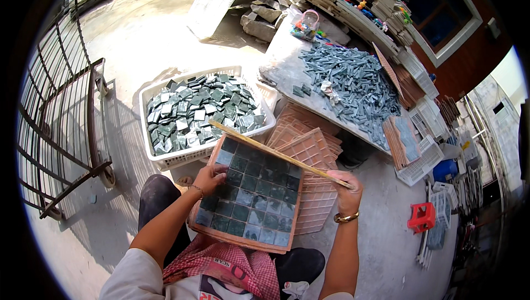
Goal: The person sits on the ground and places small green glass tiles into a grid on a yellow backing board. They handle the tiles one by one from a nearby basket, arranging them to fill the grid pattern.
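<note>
From my remote seat I saw the tray (pixel 297 209) resting by the checked apron (pixel 187 264), its visible cells seemingly all filled with tiles (pixel 241 212). The left hand (pixel 210 180) lay over its left edge; whether those fingers gripped, I couldn't tell. Past its far right corner, the right hand (pixel 348 189) clasped a stick (pixel 281 155). Farther out, loose tiles (pixel 199 104) lay unplaced in a white basket (pixel 171 162).

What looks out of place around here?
A small blue-grey flat piece lies oddly alone on the pale floor by the dark metal barred cart, away from the white plastic basket. A crumpled white wad looks foreign atop the narrow grey strips.
</note>
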A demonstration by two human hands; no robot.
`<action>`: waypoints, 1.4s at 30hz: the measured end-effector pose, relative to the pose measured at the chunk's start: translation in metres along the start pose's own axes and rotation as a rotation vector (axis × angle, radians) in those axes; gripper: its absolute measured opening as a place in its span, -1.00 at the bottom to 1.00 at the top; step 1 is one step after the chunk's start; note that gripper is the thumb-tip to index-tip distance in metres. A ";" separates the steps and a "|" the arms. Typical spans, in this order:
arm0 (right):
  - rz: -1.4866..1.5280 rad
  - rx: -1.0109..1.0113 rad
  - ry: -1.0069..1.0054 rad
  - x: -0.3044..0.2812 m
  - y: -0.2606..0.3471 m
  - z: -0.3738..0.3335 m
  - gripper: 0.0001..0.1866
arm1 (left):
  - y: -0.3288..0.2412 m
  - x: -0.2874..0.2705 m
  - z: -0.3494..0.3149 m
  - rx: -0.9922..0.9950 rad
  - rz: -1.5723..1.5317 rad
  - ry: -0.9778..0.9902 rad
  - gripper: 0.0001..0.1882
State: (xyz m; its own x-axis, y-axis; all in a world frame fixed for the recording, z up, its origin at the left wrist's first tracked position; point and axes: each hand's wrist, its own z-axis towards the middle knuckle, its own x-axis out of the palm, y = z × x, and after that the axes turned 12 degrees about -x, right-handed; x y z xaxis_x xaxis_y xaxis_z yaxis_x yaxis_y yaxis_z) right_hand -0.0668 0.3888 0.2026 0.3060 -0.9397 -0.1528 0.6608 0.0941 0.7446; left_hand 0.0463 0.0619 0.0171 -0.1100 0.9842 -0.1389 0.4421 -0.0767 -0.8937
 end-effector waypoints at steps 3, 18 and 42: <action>-0.123 -0.109 0.004 -0.016 0.000 -0.006 -0.88 | -0.039 -0.006 -0.023 -0.167 -0.874 0.366 -0.31; -0.357 -0.265 0.087 0.092 0.014 0.002 -0.60 | -0.012 -0.159 -0.093 0.105 -1.032 0.255 -0.59; -0.845 0.065 0.717 0.119 -0.124 -0.073 -0.26 | 0.131 -0.233 0.040 -0.586 -1.034 -0.721 -0.76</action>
State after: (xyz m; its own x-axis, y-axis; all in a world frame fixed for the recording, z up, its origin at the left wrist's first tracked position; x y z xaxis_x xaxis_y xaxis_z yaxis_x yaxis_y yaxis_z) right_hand -0.0625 0.2896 0.0444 0.1134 -0.2838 -0.9521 0.8131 -0.5242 0.2531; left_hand 0.0944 -0.1838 -0.0848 -0.9631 0.2404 0.1210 0.1645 0.8815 -0.4426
